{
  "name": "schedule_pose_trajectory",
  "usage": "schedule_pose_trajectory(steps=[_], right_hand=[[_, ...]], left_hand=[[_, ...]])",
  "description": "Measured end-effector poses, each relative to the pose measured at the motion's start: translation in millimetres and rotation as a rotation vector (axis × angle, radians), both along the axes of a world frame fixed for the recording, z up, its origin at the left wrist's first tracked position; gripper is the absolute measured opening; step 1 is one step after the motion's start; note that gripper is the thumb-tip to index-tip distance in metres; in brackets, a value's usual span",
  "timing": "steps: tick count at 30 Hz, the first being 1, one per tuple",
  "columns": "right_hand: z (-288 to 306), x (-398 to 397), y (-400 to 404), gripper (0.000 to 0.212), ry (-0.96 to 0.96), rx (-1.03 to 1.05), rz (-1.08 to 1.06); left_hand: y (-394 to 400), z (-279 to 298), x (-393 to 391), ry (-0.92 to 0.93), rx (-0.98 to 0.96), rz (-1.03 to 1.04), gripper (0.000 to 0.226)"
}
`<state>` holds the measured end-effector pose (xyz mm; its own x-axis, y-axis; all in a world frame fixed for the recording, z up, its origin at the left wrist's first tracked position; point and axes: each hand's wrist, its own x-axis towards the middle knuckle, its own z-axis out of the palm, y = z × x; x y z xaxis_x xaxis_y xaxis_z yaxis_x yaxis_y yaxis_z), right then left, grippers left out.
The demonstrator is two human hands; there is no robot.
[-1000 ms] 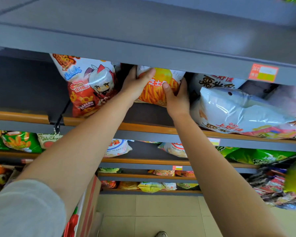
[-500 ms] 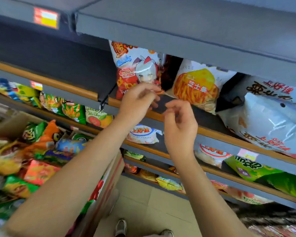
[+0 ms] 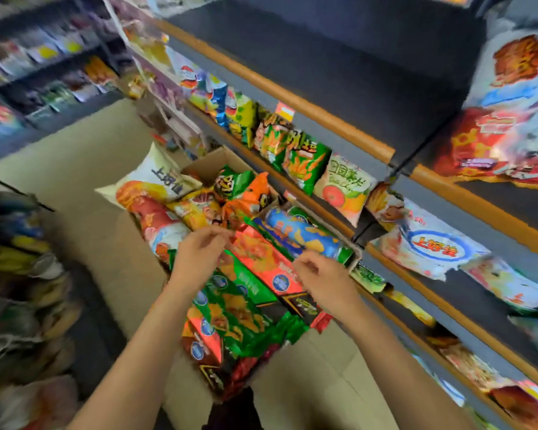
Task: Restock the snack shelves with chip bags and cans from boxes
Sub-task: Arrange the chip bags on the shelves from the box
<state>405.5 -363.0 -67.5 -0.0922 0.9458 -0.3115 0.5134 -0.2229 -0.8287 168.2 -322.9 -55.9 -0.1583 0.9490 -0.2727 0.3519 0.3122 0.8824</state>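
Both hands hover over the open box [image 3: 213, 161] at six o'clock, left hand [image 3: 199, 256] and right hand [image 3: 320, 276] each with grip loosely curled, empty, poised to choose among chip bags [image 3: 246, 308] and a blue can [image 3: 305, 235] packed inside.

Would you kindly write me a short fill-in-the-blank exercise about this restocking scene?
1. Both hands, the left hand and the right hand, hover above an open cardboard ____ full of snacks.
2. The chip can lying in the box is mainly ____ in colour.
3. Neither hand is ____ anything.
4. The shelves stand on the person's ____ side.

Missing words: box; blue; holding; right
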Motion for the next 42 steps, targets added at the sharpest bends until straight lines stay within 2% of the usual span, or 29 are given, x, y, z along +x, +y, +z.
schedule_pose_trajectory(steps=[4,7,8,10,11,12,14,16,17,19,21,22,25,27,29,31,36,39,42], right_hand=[[9.0,-82.5,55.0,0.018,-0.025,0.093,-0.066],[5.9,-155.7,100.1,0.018,-0.009,0.109,-0.067],[2.3,-178.9,115.3,0.018,0.003,0.112,-0.063],[-7.3,-223.5,145.1,0.018,-0.012,0.101,-0.021],[-15.0,-243.6,158.9,0.017,-0.055,0.065,0.024],[-30.1,-261.3,173.8,0.018,-0.127,-0.004,0.096],[-51.0,-291.3,196.2,0.041,-0.282,-0.195,0.254],[-65.7,-313.2,209.5,0.084,-0.374,-0.389,0.366],[-72.8,-321.2,211.0,0.103,-0.394,-0.478,0.373],[-86.7,-331.9,207.2,0.118,-0.397,-0.543,0.343],[-102.8,-336.0,199.1,0.115,-0.398,-0.514,0.280],[-109.8,-335.9,196.9,0.114,-0.398,-0.496,0.253],[-104.5,-330.8,202.1,0.099,-0.363,-0.477,0.236],[-90.1,-319.3,211.0,0.084,-0.340,-0.456,0.236],[-74.1,-303.3,219.8,0.076,-0.246,-0.453,0.185],[-58.9,-284.1,225.6,0.081,-0.158,-0.464,0.072],[-22.8,-231.2,225.0,0.062,0.064,-0.397,-0.150],[-12.3,-213.9,225.1,0.050,0.142,-0.334,-0.256],[-28.4,-210.9,228.9,0.057,0.118,-0.360,-0.380]], left_hand=[[38.9,-20.0,-76.9,0.000,0.053,0.195,0.022],[63.8,-51.6,-139.8,-0.005,0.020,0.326,0.009],[73.2,-66.8,-159.8,-0.014,-0.024,0.352,0.017],[91.4,-99.6,-192.8,-0.015,-0.116,0.397,0.058],[97.7,-98.2,-200.3,-0.048,-0.150,0.408,0.074],[103.2,-97.4,-205.6,-0.101,-0.191,0.390,0.079],[111.4,-102.2,-210.7,-0.194,-0.264,0.365,0.061],[117.3,-117.1,-215.1,-0.228,-0.289,0.375,0.045],[119.1,-124.3,-218.2,-0.234,-0.293,0.381,0.042],[121.5,-132.5,-228.3,-0.261,-0.312,0.382,0.050],[124.3,-128.9,-238.8,-0.230,-0.315,0.391,0.049],[127.2,-126.4,-245.4,-0.152,-0.249,0.401,0.048],[146.0,-114.1,-263.7,0.258,0.071,0.368,0.053],[170.6,-105.4,-273.2,0.390,0.217,0.295,0.059],[198.5,-99.0,-279.5,0.457,0.256,0.225,0.060],[222.9,-97.2,-287.2,0.507,0.193,0.169,0.066],[247.0,-111.1,-286.6,0.776,-0.056,-0.135,0.107],[251.2,-111.1,-276.4,0.912,-0.105,-0.171,0.101],[256.3,-108.7,-269.1,0.858,-0.040,-0.212,0.095]])
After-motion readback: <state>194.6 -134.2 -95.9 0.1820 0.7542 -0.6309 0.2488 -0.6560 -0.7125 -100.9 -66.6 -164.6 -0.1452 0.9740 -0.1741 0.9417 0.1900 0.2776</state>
